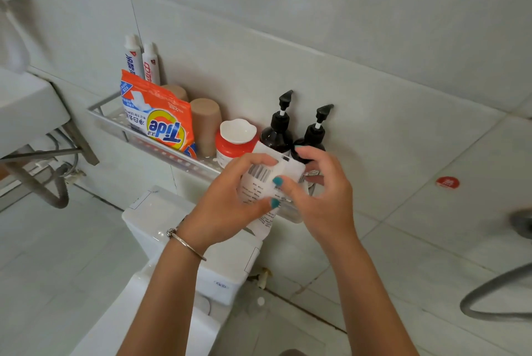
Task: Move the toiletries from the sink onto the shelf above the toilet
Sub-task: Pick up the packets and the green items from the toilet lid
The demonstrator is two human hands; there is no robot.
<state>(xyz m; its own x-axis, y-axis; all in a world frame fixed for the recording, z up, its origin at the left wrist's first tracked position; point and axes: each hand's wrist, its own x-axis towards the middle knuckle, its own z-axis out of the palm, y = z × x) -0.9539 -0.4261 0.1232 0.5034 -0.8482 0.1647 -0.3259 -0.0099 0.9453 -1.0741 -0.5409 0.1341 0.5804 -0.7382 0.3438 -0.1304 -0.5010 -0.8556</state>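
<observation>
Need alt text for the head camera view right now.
Both hands, left hand and right hand, hold a white tube in front of a metal shelf above the toilet; the shelf holds a Tide bag and pump bottles.

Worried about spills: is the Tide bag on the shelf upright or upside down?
Upside down: the Tide bag stands on the shelf with its logo inverted.

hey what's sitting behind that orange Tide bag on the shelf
Behind the Tide bag two white toothpaste tubes stand against the wall, and a beige cup peeks out upside down. The bag covers their lower parts, so whether anything else sits there cannot be seen.
</observation>
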